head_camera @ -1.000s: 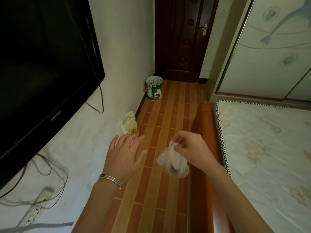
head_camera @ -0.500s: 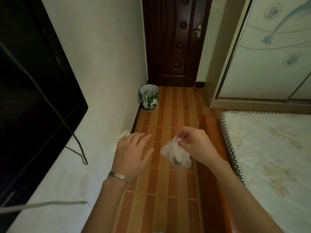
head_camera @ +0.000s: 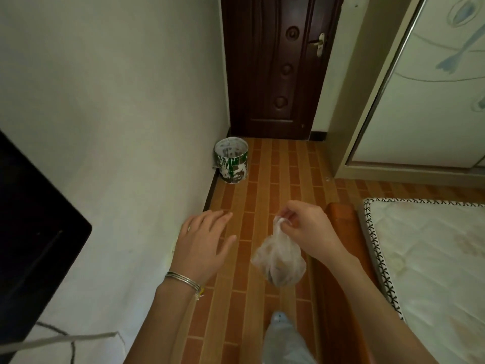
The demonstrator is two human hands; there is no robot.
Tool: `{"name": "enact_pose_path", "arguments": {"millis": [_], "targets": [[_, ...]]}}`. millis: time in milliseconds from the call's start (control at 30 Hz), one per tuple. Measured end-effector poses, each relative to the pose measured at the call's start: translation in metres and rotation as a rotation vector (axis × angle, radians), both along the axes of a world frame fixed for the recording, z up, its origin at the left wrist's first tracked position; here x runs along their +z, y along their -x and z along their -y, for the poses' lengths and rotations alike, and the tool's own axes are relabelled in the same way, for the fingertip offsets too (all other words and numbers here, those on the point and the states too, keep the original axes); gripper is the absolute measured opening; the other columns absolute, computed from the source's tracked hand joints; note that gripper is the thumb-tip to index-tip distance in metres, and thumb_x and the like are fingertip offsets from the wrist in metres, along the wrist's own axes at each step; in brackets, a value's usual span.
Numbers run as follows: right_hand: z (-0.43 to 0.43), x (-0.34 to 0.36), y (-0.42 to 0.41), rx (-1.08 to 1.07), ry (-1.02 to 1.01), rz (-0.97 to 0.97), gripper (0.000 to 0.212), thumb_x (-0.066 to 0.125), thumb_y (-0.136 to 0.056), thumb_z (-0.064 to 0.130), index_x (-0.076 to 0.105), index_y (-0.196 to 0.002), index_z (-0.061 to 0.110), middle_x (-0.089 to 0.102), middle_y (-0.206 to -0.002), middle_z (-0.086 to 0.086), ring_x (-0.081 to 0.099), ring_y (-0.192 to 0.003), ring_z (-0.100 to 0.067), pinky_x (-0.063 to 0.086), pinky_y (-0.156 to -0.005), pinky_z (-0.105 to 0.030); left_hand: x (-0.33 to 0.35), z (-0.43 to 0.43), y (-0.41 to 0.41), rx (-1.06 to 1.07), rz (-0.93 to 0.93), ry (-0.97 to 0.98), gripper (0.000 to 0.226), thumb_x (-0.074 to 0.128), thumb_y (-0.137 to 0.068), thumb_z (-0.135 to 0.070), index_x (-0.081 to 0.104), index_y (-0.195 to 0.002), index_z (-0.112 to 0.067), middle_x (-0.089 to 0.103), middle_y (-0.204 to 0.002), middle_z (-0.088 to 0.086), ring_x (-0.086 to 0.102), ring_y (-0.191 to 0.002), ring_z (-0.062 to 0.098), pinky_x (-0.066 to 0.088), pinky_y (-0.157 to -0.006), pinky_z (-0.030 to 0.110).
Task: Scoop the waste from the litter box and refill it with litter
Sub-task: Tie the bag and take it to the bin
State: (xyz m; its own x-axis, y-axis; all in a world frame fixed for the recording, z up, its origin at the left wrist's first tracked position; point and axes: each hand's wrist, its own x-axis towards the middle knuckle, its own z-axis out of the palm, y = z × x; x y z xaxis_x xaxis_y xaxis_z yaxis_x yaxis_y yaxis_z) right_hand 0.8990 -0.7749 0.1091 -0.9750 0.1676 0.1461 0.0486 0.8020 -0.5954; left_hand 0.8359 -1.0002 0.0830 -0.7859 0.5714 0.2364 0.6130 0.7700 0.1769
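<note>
My right hand (head_camera: 305, 227) pinches the gathered neck of a small clear plastic bag (head_camera: 279, 260) that hangs below it with dark clumps inside. My left hand (head_camera: 203, 241) floats beside it with fingers spread and straight, holding nothing; thin bangles circle the wrist. A green-and-white paint-splashed bucket (head_camera: 232, 160) stands on the floor against the left wall, ahead of both hands near the door. No litter box or scoop shows in this view.
A narrow strip of brown tiled floor (head_camera: 265, 179) runs between the white wall and a bed with an orange wooden frame (head_camera: 338, 248) and mattress (head_camera: 430, 258). A dark door (head_camera: 278, 67) closes the far end. A black screen (head_camera: 31, 232) juts from the left wall; a wardrobe (head_camera: 430, 88) stands right.
I have walked forward down the passage; the bucket and door are nearer and the black screen has slid off to the left. The bag hangs lower and longer from my right hand.
</note>
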Motion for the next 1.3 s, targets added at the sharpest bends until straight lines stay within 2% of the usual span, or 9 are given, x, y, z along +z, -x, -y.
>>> {"name": "enact_pose_path", "arguments": {"millis": [400, 600, 967, 1300], "targets": [[-0.120, 0.011, 0.211, 0.120, -0.019, 0.013, 0.013, 0.062, -0.082, 0.016, 0.061, -0.089, 0.027, 0.058, -0.083, 0.015, 0.055, -0.079, -0.001, 0.051, -0.069, -0.024, 0.005, -0.123, 0.192, 0.087, -0.005, -0.007, 0.051, 0.032, -0.088, -0.050, 0.057, -0.124, -0.024, 0.061, -0.121, -0.003, 0.055, -0.114, 0.021, 0.044, -0.095, 0.046], [-0.163, 0.003, 0.298, 0.112, -0.024, 0.047, 0.011, 0.062, -0.083, 0.018, 0.061, -0.088, 0.028, 0.059, -0.082, 0.015, 0.055, -0.078, 0.000, 0.052, -0.070, -0.025, -0.001, -0.155, 0.267, 0.105, -0.015, 0.001, 0.050, 0.034, -0.088, -0.049, 0.058, -0.122, -0.023, 0.062, -0.118, -0.003, 0.057, -0.111, 0.022, 0.046, -0.093, 0.046], [-0.199, -0.013, 0.473, 0.115, 0.047, 0.049, 0.013, 0.062, -0.080, 0.017, 0.063, -0.086, 0.028, 0.061, -0.082, 0.014, 0.057, -0.078, -0.002, 0.053, -0.069, -0.031, -0.015, -0.198, 0.446, 0.069, -0.028, 0.005, 0.048, 0.035, -0.086, -0.047, 0.063, -0.116, -0.021, 0.065, -0.113, -0.001, 0.061, -0.103, 0.023, 0.049, -0.085, 0.039], [-0.220, -0.016, 0.629, 0.094, 0.039, 0.071, 0.014, 0.064, -0.081, 0.014, 0.063, -0.088, 0.026, 0.060, -0.084, 0.013, 0.055, -0.079, -0.002, 0.052, -0.070, -0.028, -0.011, -0.217, 0.598, 0.028, -0.049, -0.025, 0.047, 0.035, -0.087, -0.045, 0.060, -0.118, -0.020, 0.063, -0.115, 0.001, 0.059, -0.106, 0.023, 0.046, -0.090, 0.038]]}}
